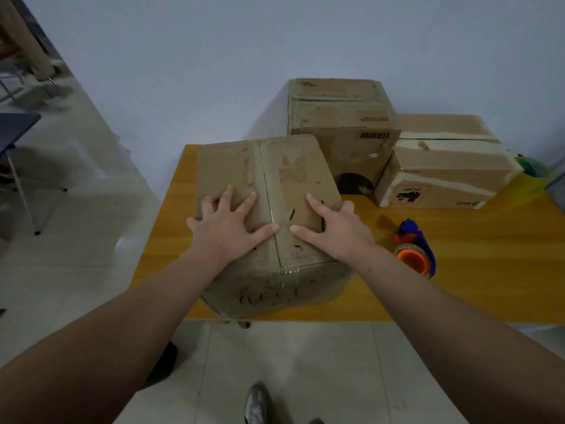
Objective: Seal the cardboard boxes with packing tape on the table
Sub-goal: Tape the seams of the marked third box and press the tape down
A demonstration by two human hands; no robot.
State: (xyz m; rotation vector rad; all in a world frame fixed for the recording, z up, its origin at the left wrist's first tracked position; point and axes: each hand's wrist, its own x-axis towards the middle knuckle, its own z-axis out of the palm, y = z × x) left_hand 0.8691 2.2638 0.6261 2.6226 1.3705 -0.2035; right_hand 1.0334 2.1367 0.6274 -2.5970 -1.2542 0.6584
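Observation:
A brown cardboard box [275, 166] stands at the near left of the yellow table [458, 270], its two top flaps closed along a middle seam. My left hand [227, 226] lies flat with spread fingers on the left flap. My right hand [330, 231] lies flat on the right flap, its thumb over the box's right edge. Neither hand holds anything. A blue and orange tape dispenser [414, 250] lies on the table just right of my right forearm.
Two more cardboard boxes stand at the back: a tall box [339, 123] with a round hole in its front, and a low box [443, 166] with pale tape on top. A green tape roll [533, 171] sits at the far right edge. A chair [18, 142] stands on the left floor.

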